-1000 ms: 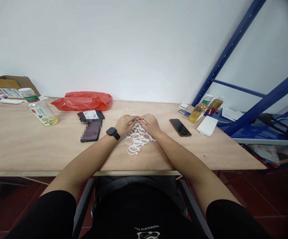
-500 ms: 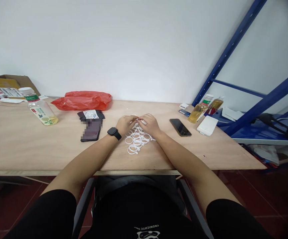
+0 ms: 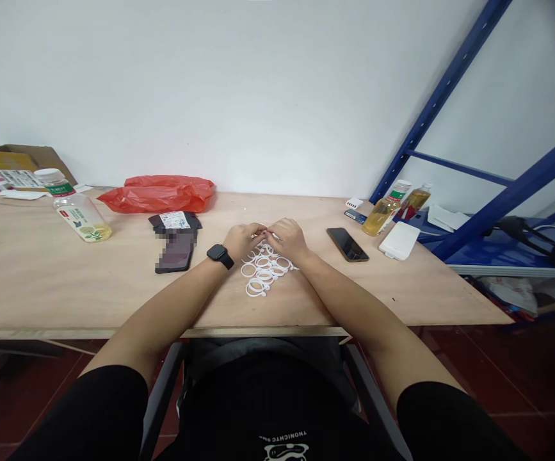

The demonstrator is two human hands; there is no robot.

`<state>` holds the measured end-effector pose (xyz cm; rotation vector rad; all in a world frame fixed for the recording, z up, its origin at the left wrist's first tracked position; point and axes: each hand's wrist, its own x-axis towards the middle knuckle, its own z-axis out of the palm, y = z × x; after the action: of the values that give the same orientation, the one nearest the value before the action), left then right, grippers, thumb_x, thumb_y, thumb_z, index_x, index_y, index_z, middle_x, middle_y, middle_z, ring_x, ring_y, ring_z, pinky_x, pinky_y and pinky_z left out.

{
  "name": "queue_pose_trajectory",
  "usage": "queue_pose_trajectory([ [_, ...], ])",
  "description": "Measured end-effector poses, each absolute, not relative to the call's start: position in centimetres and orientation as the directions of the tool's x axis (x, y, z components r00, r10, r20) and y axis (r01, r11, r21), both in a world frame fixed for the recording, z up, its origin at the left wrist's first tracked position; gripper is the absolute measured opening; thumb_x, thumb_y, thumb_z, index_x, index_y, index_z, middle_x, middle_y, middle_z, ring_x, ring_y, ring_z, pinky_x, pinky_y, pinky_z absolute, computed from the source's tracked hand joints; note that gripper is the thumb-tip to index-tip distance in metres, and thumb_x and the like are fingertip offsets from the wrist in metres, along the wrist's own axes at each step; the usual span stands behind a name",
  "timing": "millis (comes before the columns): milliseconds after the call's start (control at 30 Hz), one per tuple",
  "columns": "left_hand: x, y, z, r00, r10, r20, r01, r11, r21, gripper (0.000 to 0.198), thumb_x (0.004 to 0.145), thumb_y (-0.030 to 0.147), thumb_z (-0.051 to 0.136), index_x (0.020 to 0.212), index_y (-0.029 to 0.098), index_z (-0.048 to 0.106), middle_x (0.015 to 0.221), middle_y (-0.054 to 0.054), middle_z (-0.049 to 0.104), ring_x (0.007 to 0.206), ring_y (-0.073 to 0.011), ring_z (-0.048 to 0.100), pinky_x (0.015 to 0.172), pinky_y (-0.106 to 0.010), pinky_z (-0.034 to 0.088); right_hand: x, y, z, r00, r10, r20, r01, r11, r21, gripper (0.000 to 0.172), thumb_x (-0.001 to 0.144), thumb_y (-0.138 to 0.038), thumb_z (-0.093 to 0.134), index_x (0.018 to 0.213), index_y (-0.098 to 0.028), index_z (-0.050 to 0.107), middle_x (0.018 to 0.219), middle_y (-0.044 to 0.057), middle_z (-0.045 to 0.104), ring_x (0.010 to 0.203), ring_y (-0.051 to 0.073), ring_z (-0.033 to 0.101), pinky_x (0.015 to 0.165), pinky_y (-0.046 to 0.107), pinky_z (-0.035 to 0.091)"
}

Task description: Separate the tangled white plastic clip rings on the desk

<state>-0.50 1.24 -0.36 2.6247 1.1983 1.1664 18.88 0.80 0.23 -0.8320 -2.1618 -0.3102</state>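
Note:
My left hand point(image 3: 242, 241), with a black watch on its wrist, and my right hand point(image 3: 287, 239) meet fingertip to fingertip over the far end of a loose pile of white plastic rings point(image 3: 264, 274). Each ring is thin, and some have a small round tab. A bit of white shows between the pinched fingers of both hands, seemingly one of these rings; the fingers cover most of it. Toward me, the rest of the pile lies flat between my forearms, its rings overlapping.
Left of my hands lie a dark phone-like item point(image 3: 175, 255), a red plastic bag point(image 3: 159, 194) and a tilted-looking bottle point(image 3: 79, 214). On the right are a phone point(image 3: 347, 245), a white case point(image 3: 399, 241) and a bottle of yellow drink point(image 3: 381, 214), beside a blue metal rack point(image 3: 512, 192).
My hands stay together in nearly the same spot, with only slight finger movement. The white bit between the fingertips shows a little differently. The pile has not visibly shifted.

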Motion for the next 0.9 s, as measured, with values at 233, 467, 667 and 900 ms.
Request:
queue_pose_trajectory([
  [233, -0.9, 1.6, -0.2, 0.404, 0.608, 0.683, 0.605, -0.738, 0.299, 0.019, 0.091, 0.035, 0.062, 0.097, 0.018, 0.071, 0.09, -0.006, 0.074, 0.083, -0.0179, 0.069, 0.079, -0.031, 0.053, 19.1, 1.0, 0.4, -0.502, 0.516, 0.694, 0.644, 0.759, -0.098, 0.028, 0.099, -0.034, 0.046, 0.094, -0.02, 0.069, 0.091, 0.008, 0.072, 0.09, 0.022, 0.059, 0.086, 0.037, 0.039],
  [467, -1.5, 2.0, -0.4, 0.5, 0.571, 0.651, 0.608, -0.767, 0.206, 0.025, 0.087, 0.043, 0.064, 0.089, 0.02, 0.074, 0.109, -0.011, 0.067, 0.103, -0.0239, 0.061, 0.094, -0.043, 0.048, 21.1, 2.7, -0.1, -0.357, 0.697, 0.622, 0.717, 0.631, -0.297, 0.029, 0.098, -0.032, 0.046, 0.112, -0.02, 0.069, 0.111, 0.008, 0.072, 0.105, 0.024, 0.059, 0.096, 0.039, 0.042],
  [667, -1.3, 1.3, -1.0, 0.553, 0.709, 0.438, 0.69, -0.684, 0.236, 0.062, 0.086, 0.064, 0.055, 0.129, 0.02, 0.063, 0.145, -0.014, 0.051, 0.137, -0.0331, 0.042, 0.113, -0.052, 0.032, 21.6, 3.8, -1.4, -0.425, 0.791, 0.439, 0.714, 0.592, -0.375, 0.036, 0.095, -0.034, 0.052, 0.124, -0.019, 0.066, 0.125, 0.009, 0.068, 0.117, 0.024, 0.059, 0.106, 0.041, 0.042],
  [900, -1.5, 1.6, -2.2, 0.593, 0.786, 0.177, 0.745, -0.618, 0.251, 0.077, 0.088, 0.072, 0.04, 0.146, 0.02, 0.044, 0.151, -0.015, 0.044, 0.14, -0.0306, 0.04, 0.115, -0.05, 0.03, 20.3, 3.1, -1.6, -0.571, 0.773, 0.278, 0.688, 0.635, -0.352, 0.041, 0.094, -0.041, 0.054, 0.13, -0.023, 0.064, 0.137, 0.009, 0.06, 0.132, 0.024, 0.051, 0.112, 0.04, 0.038],
])
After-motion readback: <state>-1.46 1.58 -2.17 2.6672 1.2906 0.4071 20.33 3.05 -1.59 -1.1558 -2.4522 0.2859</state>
